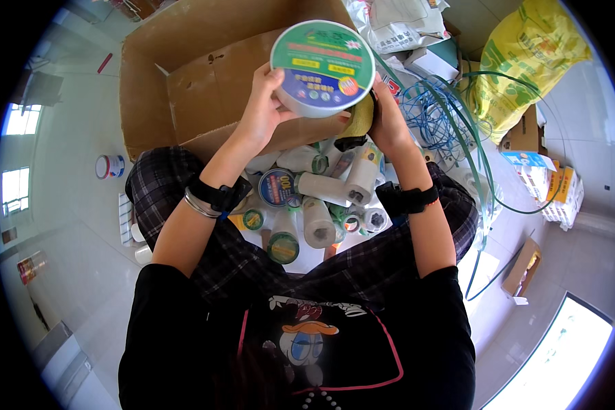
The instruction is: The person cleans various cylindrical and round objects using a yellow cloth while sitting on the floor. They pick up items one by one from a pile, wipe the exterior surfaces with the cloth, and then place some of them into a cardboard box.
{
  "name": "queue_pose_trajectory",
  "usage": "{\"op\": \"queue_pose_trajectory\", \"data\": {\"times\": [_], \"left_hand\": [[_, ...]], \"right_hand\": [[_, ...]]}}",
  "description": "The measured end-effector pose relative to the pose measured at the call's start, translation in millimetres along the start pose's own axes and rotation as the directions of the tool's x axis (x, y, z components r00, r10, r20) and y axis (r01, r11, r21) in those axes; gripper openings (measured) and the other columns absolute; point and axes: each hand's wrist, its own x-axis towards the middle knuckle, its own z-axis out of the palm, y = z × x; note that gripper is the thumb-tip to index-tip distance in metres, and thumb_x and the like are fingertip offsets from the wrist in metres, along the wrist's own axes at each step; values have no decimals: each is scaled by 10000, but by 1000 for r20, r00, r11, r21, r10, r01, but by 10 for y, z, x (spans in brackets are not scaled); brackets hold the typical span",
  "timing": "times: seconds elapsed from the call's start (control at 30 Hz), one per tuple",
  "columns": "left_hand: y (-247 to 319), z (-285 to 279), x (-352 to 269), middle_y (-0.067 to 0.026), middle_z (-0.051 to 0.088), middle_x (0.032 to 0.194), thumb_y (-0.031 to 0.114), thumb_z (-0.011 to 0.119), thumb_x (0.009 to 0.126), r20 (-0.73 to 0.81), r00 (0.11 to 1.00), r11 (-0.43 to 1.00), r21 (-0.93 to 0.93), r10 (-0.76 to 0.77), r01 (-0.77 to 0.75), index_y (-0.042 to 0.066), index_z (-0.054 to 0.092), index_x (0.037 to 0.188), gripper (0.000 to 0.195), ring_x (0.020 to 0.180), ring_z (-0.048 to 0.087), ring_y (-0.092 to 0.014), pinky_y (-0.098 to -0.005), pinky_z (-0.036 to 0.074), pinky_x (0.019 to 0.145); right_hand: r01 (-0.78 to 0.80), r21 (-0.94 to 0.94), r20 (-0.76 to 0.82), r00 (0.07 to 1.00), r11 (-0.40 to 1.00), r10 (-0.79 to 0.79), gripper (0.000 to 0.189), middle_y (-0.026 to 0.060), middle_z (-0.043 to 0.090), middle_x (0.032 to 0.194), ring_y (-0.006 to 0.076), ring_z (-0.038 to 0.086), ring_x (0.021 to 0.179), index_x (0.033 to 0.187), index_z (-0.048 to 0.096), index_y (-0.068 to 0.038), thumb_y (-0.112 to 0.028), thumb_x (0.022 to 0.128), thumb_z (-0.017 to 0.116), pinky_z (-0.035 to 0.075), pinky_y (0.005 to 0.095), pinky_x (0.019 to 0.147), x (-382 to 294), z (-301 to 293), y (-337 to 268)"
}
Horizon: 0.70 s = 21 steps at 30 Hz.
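Note:
Both hands raise a large round tub or roll with a green and blue printed face (323, 66) over the near edge of an open cardboard box (148, 102). My left hand (266, 102) grips its left side, thumb near the rim. At its right side is my right hand (387, 115), with a yellow and black glove or cloth (357, 120) hanging beside the palm; whether the hand holds that too is unclear. Below, between my legs, lie several plastic-wrapped rolls (319, 223), green-ended rolls (283, 247) and a blue round pack (278, 187).
Tangled blue twine (433, 115) and green strapping (484, 169) lie at the right, by a yellow plastic bag (523, 66) and a white bag (397, 23). A small can (110, 167) stands on the floor at left. A small open carton (521, 266) lies at lower right.

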Motion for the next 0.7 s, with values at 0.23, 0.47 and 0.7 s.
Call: {"op": "queue_pose_trajectory", "data": {"times": [0.23,0.47,0.7], "left_hand": [[-34,-68,-16,-143,420,1335,439,470,922,182,981,997,50,-65,57,103,235,1355,597,1189,491,-251,-488,439,958],[-46,-17,-26,-186,354,1317,302,643,858,211,975,994,98,-67,47,30,185,1315,701,1203,460,-265,-474,447,954],[-99,-108,13,-172,403,1292,229,653,839,195,976,991,-70,-100,115,22,216,1301,669,1158,503,-279,-481,466,941]], "right_hand": [[112,-42,-20,993,993,-113,534,114,531,1174,191,525,1081,1274,405,-21,-421,932,494,455,338,890,-4,-144,-25],[107,-80,-18,994,991,-109,608,124,512,1187,205,490,1122,1281,378,7,-440,905,548,371,331,980,34,-225,28],[89,-167,-155,981,982,-116,539,124,552,1087,174,576,956,1240,424,6,-326,869,631,473,283,778,-62,-158,-60]]}}
